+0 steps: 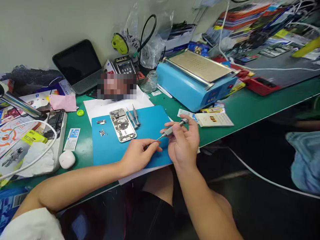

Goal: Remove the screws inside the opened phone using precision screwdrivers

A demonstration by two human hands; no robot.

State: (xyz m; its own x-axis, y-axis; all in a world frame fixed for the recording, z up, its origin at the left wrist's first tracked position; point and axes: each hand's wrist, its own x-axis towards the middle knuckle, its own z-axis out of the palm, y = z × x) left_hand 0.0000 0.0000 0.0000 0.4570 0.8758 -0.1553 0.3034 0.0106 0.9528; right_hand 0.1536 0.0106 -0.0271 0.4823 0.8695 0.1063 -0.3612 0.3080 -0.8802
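Observation:
My right hand (183, 143) is closed around the grey handle of a precision screwdriver (168, 132), its thin shaft pointing left. At the tip of that shaft, the fingers of my left hand (140, 151) are pinched together. Whether they grip the tip or some tiny part there, I cannot make out. Both hands are over the front right of a blue mat (107, 151). On the mat lies an opened phone body (123, 125), its inner parts showing. Two more screwdrivers (133, 116) rest beside it. Small metal phone parts (102, 132) sit to its left.
A blue machine with a flat plate (192, 86) stands behind my right hand, a small booklet (213, 120) before it. A glass jar (150, 81) is at its left. A white round case (67, 159) and a white cable (51, 146) lie left. The green table's edge runs close to my forearms.

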